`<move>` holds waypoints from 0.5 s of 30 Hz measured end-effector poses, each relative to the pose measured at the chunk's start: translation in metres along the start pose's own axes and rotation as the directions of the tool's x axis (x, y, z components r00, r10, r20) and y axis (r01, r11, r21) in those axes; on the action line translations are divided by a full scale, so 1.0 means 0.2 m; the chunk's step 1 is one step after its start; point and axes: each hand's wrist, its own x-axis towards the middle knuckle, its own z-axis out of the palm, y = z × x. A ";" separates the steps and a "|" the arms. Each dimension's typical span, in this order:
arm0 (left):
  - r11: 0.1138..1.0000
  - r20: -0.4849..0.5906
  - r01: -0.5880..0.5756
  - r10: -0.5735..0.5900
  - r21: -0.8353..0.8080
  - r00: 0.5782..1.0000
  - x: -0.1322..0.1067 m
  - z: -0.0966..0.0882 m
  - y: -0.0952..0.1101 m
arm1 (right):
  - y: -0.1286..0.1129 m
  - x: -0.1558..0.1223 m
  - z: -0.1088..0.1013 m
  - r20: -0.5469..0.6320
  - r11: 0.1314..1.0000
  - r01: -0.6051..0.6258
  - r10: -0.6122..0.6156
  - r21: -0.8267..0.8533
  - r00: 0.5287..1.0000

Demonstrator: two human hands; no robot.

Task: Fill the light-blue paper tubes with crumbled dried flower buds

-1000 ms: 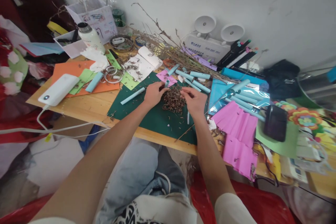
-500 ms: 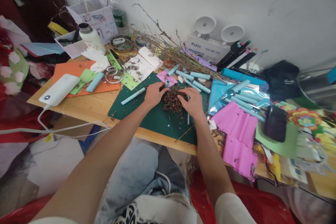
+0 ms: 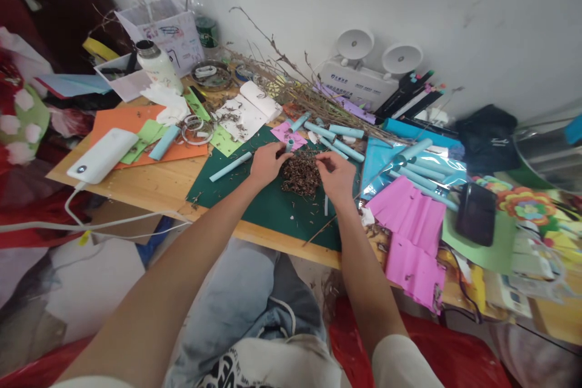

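Observation:
A heap of dried brown plant bits point(image 3: 301, 174) lies on a dark green cutting mat point(image 3: 268, 206). My left hand point(image 3: 267, 162) is closed round a short light-blue paper tube point(image 3: 289, 145), held upright at the heap's left edge. My right hand point(image 3: 337, 174) rests on the heap's right side, its fingertips pinched together over the bits; what they hold is too small to make out. Another blue tube point(image 3: 230, 166) lies on the mat to the left of my left hand.
Dry twigs point(image 3: 291, 88) run along the back. Several blue tubes point(image 3: 421, 167) and pink paper point(image 3: 416, 233) lie to the right, beside a black device point(image 3: 476, 213). A white power bank point(image 3: 100, 154), orange paper point(image 3: 131, 121), a bottle point(image 3: 157, 65) and tape rings point(image 3: 196, 128) are at left.
My right hand dipped into the heap half a second ago and has now lifted slightly with its fingertips pinched. My left hand and its tube have stayed put.

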 end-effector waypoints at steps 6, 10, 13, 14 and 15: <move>1.000 -0.005 -0.004 0.004 0.006 1.000 0.00 0.00 0.00 | -0.02 0.01 0.00 -0.026 0.999 0.033 -0.034 -0.031 0.999; 1.000 0.001 0.004 -0.004 0.008 1.000 0.00 0.00 0.00 | -0.02 0.01 -0.01 0.016 0.997 0.042 -0.041 -0.068 0.999; 1.000 -0.002 0.003 -0.002 0.018 1.000 0.00 0.00 0.00 | -0.03 0.01 -0.01 0.058 0.995 0.068 -0.063 -0.076 0.996; 1.000 -0.003 0.001 -0.001 0.020 1.000 0.00 0.00 0.00 | -0.03 0.01 -0.01 0.069 0.994 0.077 -0.071 -0.078 0.995; 1.000 -0.005 -0.001 0.001 0.020 1.000 0.00 0.00 0.00 | -0.03 0.01 -0.01 0.078 0.993 0.083 -0.077 -0.080 0.994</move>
